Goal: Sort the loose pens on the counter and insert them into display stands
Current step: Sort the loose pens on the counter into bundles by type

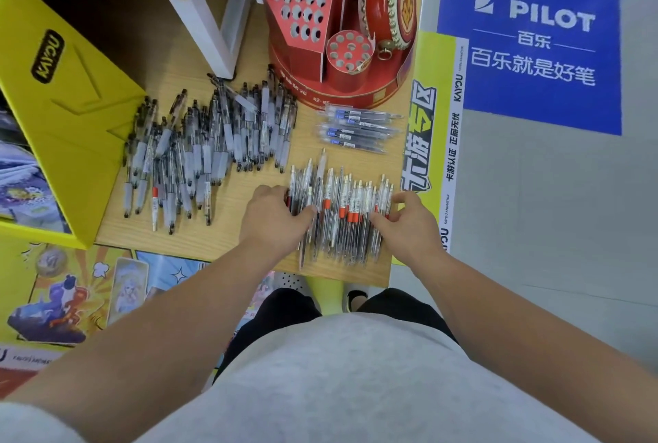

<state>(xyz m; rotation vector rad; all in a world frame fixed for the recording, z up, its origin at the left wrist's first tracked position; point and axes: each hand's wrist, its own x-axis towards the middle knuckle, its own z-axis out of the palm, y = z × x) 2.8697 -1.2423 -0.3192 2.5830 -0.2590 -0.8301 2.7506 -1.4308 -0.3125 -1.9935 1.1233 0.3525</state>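
A row of clear pens with red bands [341, 207] lies side by side near the front edge of the wooden counter [228, 225]. My left hand [274, 218] rests on the row's left end, fingers curled over the outer pens. My right hand [406, 220] presses its fingertips against the row's right end. A big heap of clear pens with white grips [206, 150] lies to the left. Several blue-labelled pens [356, 127] lie behind the row. The red display stand [320, 15], full of round holes, stands at the back.
A yellow Kayou box [60, 104] stands open at the left. A white shelf leg [203, 22] stands behind the heap. The counter's right edge borders a yellow banner [438, 129] and a blue Pilot floor mat [534, 40].
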